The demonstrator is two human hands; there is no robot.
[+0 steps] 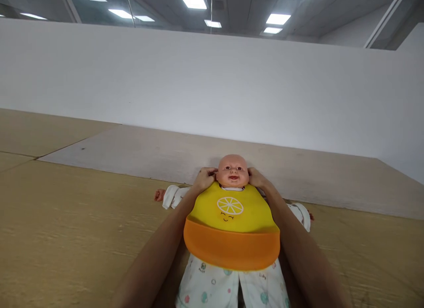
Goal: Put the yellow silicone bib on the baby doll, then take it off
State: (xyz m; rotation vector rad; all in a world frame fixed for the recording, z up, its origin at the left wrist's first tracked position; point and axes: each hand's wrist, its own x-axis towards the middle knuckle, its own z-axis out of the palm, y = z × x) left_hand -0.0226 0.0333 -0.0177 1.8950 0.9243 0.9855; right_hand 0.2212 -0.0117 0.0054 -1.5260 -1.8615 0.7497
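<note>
While the yellow bib (205, 211) covers the chest of the doll (232, 166), its orange pocket (232, 248) spreads at the near end, above patterned white trousers (205, 281). The doll lies face up in the middle of the scene, head far, arms stretched left and right. Beside its head are the left hand (204, 180) and, opposite, the right hand (257, 177), fingers tucked behind; I cannot tell whether either grips the bib. Around lie yellowish boards (82, 219); farther off, a paler panel (132, 151) meets a white wall (212, 87).
</note>
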